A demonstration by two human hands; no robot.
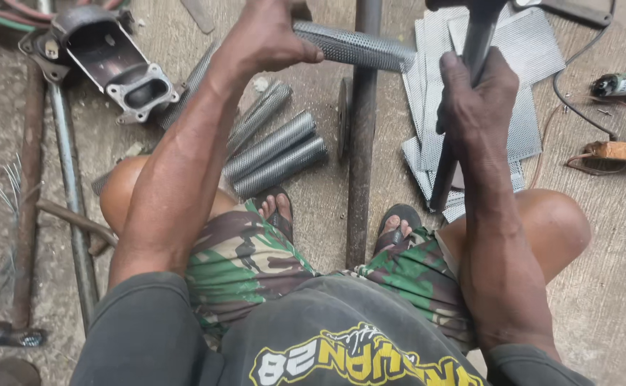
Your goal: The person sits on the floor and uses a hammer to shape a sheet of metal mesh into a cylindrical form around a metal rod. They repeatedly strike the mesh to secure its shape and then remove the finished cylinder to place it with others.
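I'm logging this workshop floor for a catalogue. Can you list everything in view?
perforated tube: 1, grey, in left hand, across the bar
steel bar: 1, dark, on floor between the feet
hammer handle: 1, dark, in right hand
rolled perforated tubes: about 4, grey, by left knee
perforated sheets: a stack, grey, right of bar
metal housing: 1, grey, upper left
long rods: 2, rusty and grey, left
left hand: gripping tube
right hand: gripping handle
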